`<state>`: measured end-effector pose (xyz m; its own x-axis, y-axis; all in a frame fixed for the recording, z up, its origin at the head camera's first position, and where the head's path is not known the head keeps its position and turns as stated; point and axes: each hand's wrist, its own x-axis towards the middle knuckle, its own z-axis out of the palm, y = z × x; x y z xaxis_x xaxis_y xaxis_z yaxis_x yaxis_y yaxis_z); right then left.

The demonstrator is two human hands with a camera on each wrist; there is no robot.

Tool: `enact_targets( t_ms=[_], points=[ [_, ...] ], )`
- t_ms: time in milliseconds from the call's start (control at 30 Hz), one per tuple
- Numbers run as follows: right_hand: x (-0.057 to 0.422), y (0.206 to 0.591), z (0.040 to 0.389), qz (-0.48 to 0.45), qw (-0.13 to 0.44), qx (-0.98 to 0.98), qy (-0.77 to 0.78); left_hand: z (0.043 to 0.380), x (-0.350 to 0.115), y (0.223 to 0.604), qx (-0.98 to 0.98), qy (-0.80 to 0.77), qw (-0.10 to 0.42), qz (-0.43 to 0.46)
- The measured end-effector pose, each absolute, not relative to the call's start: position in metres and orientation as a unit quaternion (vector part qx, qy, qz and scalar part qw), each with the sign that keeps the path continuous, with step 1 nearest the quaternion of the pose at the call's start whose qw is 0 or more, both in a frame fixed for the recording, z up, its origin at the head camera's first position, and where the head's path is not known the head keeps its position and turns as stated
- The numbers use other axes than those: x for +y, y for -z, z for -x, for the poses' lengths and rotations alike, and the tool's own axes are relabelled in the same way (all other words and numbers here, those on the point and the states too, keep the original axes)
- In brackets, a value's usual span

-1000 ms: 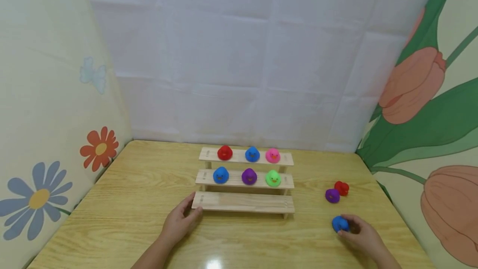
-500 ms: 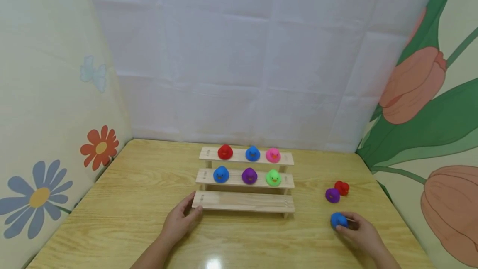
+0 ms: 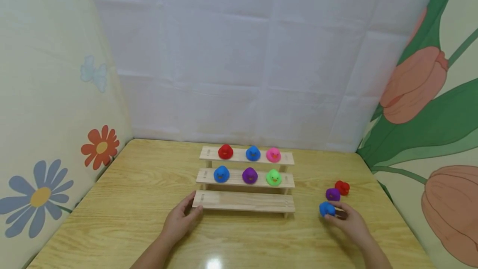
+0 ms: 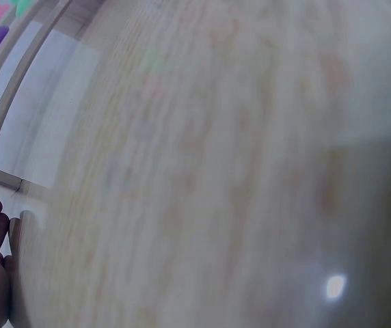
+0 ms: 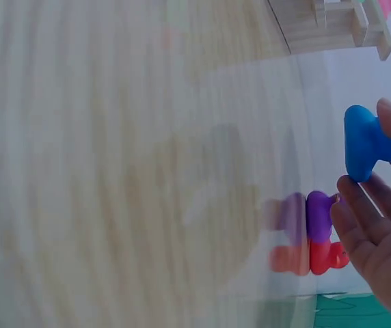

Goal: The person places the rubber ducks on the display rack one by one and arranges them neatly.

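The right hand (image 3: 350, 222) pinched a blue duck (image 3: 326, 209); slackening could have dropped it; the left hand (image 3: 178, 221) gripped the rack (image 3: 244, 201).

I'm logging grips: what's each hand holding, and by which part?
The right hand pinches a blue duck by opposite sides, between thumb and fingers. The left hand grips the wooden rack by the left end of its lowest shelf.
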<state>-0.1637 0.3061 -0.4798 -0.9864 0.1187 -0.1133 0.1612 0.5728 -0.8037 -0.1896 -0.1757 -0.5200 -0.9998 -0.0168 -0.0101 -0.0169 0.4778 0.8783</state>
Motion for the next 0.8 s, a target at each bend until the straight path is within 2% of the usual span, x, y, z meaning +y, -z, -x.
enact_targets(
  t_ms=[567,800],
  points=[
    [0.258,0.472,0.18,-0.014,-0.019,0.866,0.5,0.19,-0.176,0.52,0.859,-0.512,-0.002,0.006],
    [0.236,0.471,0.187,-0.003,-0.011,0.856,0.516,0.189,-0.176,0.521,0.857,-0.516,-0.003,0.004]
  ],
)
